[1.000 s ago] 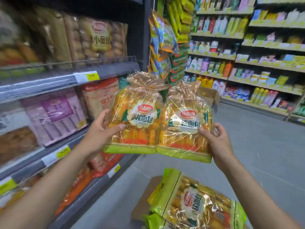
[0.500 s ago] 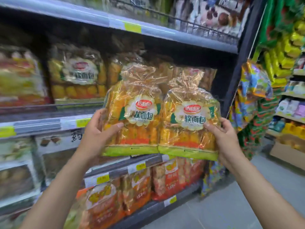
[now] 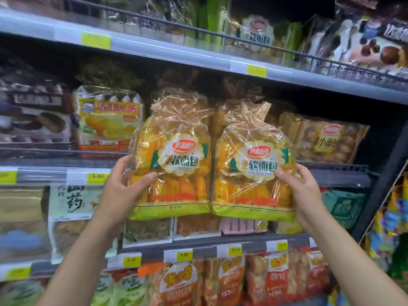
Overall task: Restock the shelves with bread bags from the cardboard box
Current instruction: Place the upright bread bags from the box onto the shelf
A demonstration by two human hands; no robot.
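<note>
The left hand (image 3: 120,191) holds one bread bag (image 3: 174,160) and the right hand (image 3: 302,193) holds another bread bag (image 3: 254,168), fingers wrapped tight. Both bags are up in front of the middle shelf (image 3: 335,173), not on it yet. The box is out of sight.

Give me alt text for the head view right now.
Two hands hold two yellow bread bags side by side before a stocked store shelf: the left hand grips the left bag, the right hand the right bag. Yellow price tags line the shelf edges.
</note>
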